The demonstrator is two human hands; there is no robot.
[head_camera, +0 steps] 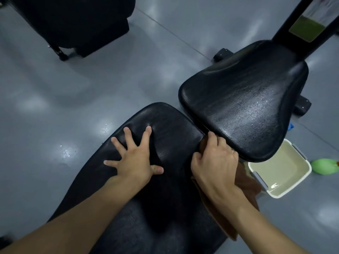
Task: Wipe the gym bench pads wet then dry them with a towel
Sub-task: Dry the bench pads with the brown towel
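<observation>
Brown towel gripped by right hand; left hand flat on back pad.

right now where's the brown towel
Head view, right of centre: the brown towel is gripped by the right hand at the long pad's right edge, beside the white tub.

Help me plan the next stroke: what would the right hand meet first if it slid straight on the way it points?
Probably the near edge of the seat pad: the right hand, holding the towel, has its fingertips at the gap beside it, though depth is unclear.
</observation>
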